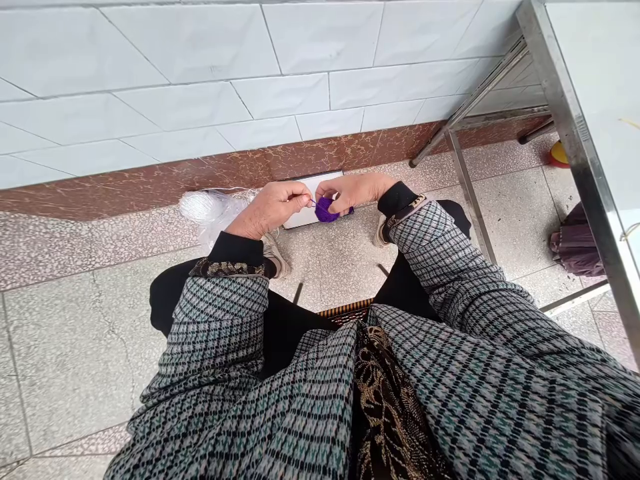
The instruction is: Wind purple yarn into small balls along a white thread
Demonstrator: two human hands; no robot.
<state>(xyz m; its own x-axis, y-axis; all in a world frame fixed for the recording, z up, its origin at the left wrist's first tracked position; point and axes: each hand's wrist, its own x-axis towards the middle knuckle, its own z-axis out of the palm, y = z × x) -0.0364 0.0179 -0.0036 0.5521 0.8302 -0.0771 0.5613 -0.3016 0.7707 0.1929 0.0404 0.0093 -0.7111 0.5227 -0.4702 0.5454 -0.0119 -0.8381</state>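
Note:
My right hand (345, 192) is closed around a small ball of purple yarn (326, 211), its fingers on the top and right side. A short purple strand (313, 202) runs from the ball to my left hand (280, 203), which pinches it between thumb and forefinger. Both hands are close together in front of my knees. Beneath them on the floor lies a flat white board or box with a dark edge (300, 220), partly hidden by the hands. Left of my left hand sits a ball of white yarn (200, 208) with clear plastic around it.
A white tiled wall (280, 100) with a brown marbled skirting (200, 175) stands ahead. To the right is a metal-framed table (575, 120) with legs on the speckled floor (65, 353). Beneath it are a yellow and red object (559, 155) and a dark purple cloth-like bundle (577, 243).

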